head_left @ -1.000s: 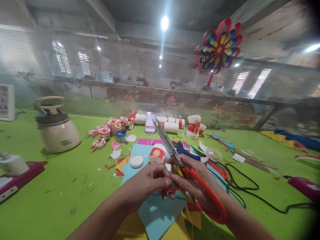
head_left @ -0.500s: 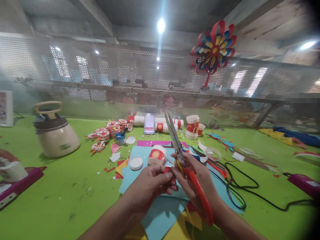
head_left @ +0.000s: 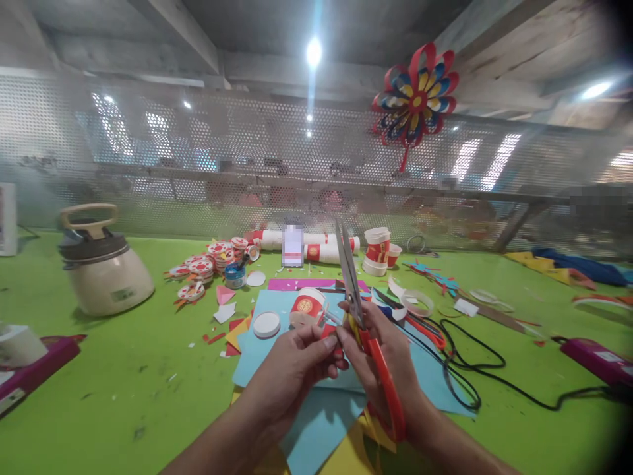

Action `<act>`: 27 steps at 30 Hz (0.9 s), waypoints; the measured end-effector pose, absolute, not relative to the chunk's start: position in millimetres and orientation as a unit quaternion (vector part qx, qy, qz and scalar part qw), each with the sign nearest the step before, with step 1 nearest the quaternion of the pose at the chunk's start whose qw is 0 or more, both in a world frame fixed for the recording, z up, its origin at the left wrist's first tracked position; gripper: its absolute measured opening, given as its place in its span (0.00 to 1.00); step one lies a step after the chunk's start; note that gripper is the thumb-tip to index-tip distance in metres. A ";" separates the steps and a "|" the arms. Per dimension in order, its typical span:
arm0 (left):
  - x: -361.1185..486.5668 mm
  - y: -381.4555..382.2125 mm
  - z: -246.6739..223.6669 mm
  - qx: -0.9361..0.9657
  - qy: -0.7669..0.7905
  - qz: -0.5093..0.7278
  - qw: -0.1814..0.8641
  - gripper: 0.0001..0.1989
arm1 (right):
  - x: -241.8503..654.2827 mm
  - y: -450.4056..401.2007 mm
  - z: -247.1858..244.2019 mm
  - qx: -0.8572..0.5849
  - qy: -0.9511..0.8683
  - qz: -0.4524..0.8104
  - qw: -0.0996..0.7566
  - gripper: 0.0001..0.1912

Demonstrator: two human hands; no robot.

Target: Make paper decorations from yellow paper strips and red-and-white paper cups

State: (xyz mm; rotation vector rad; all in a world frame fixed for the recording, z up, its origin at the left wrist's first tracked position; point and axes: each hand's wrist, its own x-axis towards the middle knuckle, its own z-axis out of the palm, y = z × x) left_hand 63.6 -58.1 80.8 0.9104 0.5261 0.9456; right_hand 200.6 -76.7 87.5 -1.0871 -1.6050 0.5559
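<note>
On my head view, the scissors (head_left: 354,297) have swung from a leftward slant to nearly upright at centre frame, held in the curled right hand (head_left: 388,346). The left hand's (head_left: 294,359) fingers pinch a small red piece (head_left: 328,330) just below centre; I cannot tell whether the right fingertips grip it too. I judge this fingerwork, not cutting.

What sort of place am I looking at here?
Probably a craft room or workshop: scissors in the right hand, coloured paper and small scraps on the green table, and a large flower-shaped decoration above.
</note>
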 end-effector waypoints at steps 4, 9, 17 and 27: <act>63.9 -58.0 81.6 0.433 0.253 0.442 0.744 0.07 | 200.0 -76.1 87.1 -0.441 -0.675 0.254 0.533 0.12; 61.9 -57.0 83.8 0.451 0.263 0.445 0.728 0.09 | 198.8 -74.7 93.3 -0.435 -0.657 0.293 0.541 0.13; 53.0 -52.8 92.0 0.462 0.302 0.460 0.695 0.08 | 215.6 -76.1 97.3 -0.466 -0.555 0.418 0.548 0.16; 45.6 -51.6 96.7 0.459 0.318 0.495 0.666 0.08 | 239.6 -99.5 104.7 -0.505 -0.691 0.335 0.393 0.17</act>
